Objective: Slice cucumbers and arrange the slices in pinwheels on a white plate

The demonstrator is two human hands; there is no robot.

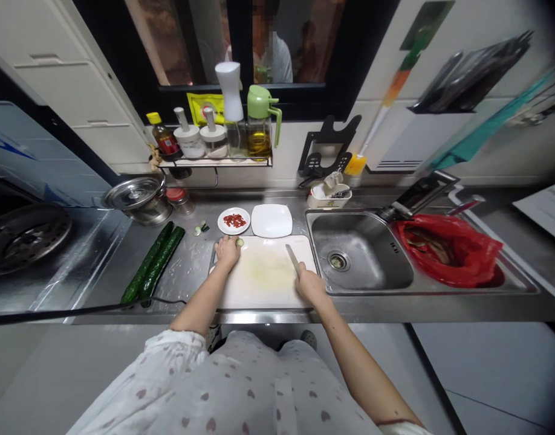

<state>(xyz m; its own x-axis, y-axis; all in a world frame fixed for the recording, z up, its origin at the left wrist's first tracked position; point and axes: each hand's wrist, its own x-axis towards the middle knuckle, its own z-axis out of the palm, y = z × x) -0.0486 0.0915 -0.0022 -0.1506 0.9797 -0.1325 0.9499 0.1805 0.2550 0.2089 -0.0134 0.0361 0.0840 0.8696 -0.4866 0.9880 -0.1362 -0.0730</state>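
Note:
A white cutting board (pixel 263 275) lies on the steel counter in front of me. My left hand (pixel 226 251) rests at the board's far left corner, fingers curled on a small green cucumber piece (pixel 239 242). My right hand (pixel 310 285) is closed round the handle of a knife (pixel 292 258), whose blade points away over the board's right side. Two whole cucumbers (pixel 153 263) lie side by side on the counter to the left.
Behind the board are a small plate of chopped red chili (pixel 233 220) and an empty white plate (pixel 271 220). A sink (pixel 357 257) lies right, then a red bag (pixel 445 248). A steel pot (pixel 139 199), stove (pixel 23 232) and condiment shelf (pixel 214 160) are left and back. A black cable (pixel 82 310) runs along the front edge.

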